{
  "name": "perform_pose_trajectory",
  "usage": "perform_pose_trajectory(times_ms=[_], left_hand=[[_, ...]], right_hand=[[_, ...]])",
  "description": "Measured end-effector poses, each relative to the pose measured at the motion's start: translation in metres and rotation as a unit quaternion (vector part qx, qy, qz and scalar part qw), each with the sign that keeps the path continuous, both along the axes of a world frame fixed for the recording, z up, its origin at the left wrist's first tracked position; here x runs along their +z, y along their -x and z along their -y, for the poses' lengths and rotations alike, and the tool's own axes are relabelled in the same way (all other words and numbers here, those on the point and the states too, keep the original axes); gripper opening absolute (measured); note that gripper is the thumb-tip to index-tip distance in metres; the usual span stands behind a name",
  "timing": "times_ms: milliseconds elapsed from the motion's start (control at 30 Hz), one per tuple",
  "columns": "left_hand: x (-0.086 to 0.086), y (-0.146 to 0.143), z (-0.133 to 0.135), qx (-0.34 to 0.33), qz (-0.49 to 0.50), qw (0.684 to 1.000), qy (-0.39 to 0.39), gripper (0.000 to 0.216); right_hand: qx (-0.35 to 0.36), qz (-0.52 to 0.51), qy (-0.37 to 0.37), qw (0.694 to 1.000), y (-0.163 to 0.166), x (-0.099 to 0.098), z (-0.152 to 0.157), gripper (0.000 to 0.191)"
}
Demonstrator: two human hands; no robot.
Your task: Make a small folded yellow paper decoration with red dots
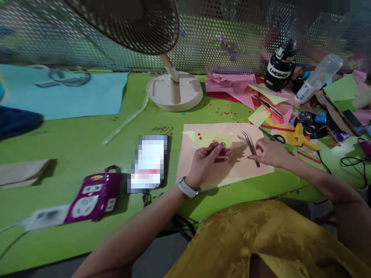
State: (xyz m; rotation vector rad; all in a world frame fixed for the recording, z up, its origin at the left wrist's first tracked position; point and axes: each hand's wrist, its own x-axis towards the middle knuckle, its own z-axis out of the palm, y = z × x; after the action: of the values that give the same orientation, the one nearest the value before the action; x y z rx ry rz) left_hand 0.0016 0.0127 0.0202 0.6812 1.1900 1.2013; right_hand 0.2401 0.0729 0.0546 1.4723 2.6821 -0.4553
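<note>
My left hand (207, 160) is over a pale pink sheet of paper (188, 166), its thumb and index finger pinched together. A tiny glint shows at the fingertips, too small to name. Behind those fingers lies a pale yellow paper piece (227, 138), partly hidden. To the right, my right hand (269, 152) has its thumb and fingers closed about a pair of metal tweezers (249, 143), whose tips point away from me. Small red bits (199, 136) lie on the sheet's upper left.
A phone (150, 162) and a purple power strip (98, 191) lie left. Behind stands a fan (174, 94). Rightward are scissors (276, 137), a yellow glue gun (303, 139), a craft knife (269, 107), paper scraps, a black bottle (279, 71) and a clear bottle (319, 79).
</note>
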Motion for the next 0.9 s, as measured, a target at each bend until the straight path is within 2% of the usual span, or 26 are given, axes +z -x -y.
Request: perform_pose_trajectory(times_ms=[100,233,333,400,433,467,533,633,800,900], left_hand=[[0.001,0.001,0.0,-0.009,-0.003,1.0,0.004,0.048],[0.0,0.003,0.0,-0.01,0.005,1.0,0.007,0.045],[-0.001,0.002,-0.001,-0.013,0.003,1.0,0.005,0.042],[-0.001,0.001,-0.001,-0.017,0.002,1.0,0.003,0.041],[-0.001,0.001,-0.001,-0.017,0.001,1.0,0.002,0.04],[-0.001,0.0,-0.002,-0.018,-0.001,1.0,0.0,0.04],[-0.001,-0.001,-0.002,-0.02,-0.005,1.0,-0.007,0.04],[-0.002,-0.001,-0.002,-0.023,-0.011,0.999,-0.028,0.041],[0.0,-0.001,-0.003,-0.027,-0.027,0.998,-0.046,0.046],[0.0,0.0,-0.004,-0.032,-0.027,0.998,-0.043,0.048]], right_hand=[[-0.004,0.028,0.012,1.0,0.012,-0.007,-0.001,0.025],[-0.018,0.014,0.012,1.0,-0.005,0.007,0.0,0.022],[-0.093,0.03,-0.051,0.994,-0.044,0.028,0.0,0.02],[-0.149,0.103,-0.136,0.974,-0.078,0.037,-0.001,0.029],[-0.162,0.154,-0.153,0.963,-0.094,0.04,-0.002,0.035],[-0.191,0.195,-0.154,0.95,-0.109,0.04,-0.003,0.043],[-0.243,0.258,-0.094,0.93,-0.133,0.036,-0.004,0.05],[-0.236,0.257,-0.068,0.935,-0.148,0.027,-0.005,0.047],[-0.207,0.238,-0.115,0.942,-0.149,0.018,-0.007,0.055],[-0.192,0.243,-0.145,0.94,-0.155,0.012,-0.009,0.046]])
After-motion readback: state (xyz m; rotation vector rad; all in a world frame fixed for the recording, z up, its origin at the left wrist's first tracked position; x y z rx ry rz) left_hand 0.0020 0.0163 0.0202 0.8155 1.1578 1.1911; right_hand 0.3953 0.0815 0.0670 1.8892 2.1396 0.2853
